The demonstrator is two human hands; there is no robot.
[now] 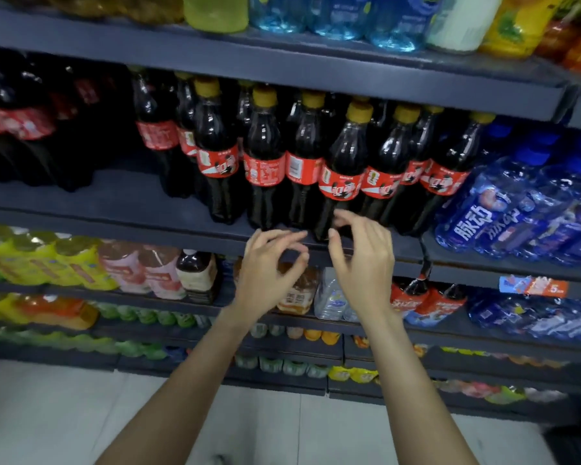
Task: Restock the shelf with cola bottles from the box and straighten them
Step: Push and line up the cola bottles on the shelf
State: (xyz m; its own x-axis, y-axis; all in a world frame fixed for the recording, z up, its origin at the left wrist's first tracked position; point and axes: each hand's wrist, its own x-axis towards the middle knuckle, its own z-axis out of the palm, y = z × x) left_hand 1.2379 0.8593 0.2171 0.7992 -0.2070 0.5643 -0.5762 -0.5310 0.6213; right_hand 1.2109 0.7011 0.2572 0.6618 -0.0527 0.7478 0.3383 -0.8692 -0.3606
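Both hands, left hand (267, 268) and right hand (363, 260), hover empty with fingers loosely apart before yellow-capped, red-labelled dark plastic cola bottles (341, 169) crowding the dark shelf (148, 226) edge; a nudge could topple one.

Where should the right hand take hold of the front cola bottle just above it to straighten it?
Grip the cola bottle at its narrow waist around the red label, coming from the open front. Neighbours crowd both sides; the right hand is already just below it.
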